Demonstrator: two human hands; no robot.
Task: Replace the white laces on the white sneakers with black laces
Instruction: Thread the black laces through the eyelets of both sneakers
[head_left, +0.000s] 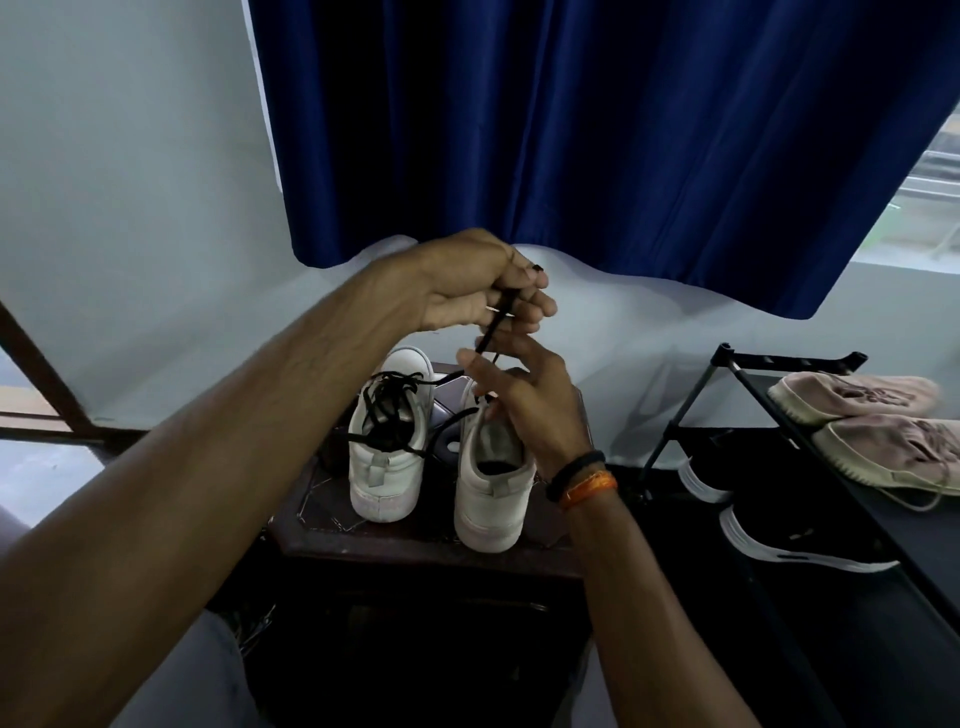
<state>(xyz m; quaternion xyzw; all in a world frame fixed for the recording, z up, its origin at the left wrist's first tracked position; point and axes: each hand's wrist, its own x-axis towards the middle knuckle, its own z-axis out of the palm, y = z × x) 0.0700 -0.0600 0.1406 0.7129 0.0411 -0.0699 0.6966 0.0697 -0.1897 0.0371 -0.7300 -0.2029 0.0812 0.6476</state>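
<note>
Blue curtain (597, 130) behind, dark table (415, 535) below. Two sneakers (387, 441) stand side by side on it, heels toward us, toes pointing away. Left hand (478, 283) grips the black lace (496, 319) pulled up taut; right hand (524, 400) pinches it below, over the right shoe.

The room is dim and cool-toned, with daylight entering at the window (930, 187) on the far right beside the dark blue curtain (597, 130). The lower area under the tabletop (415, 540) sinks into near black. Wide-angle distortion bends the edges, and detail is soft.
</note>
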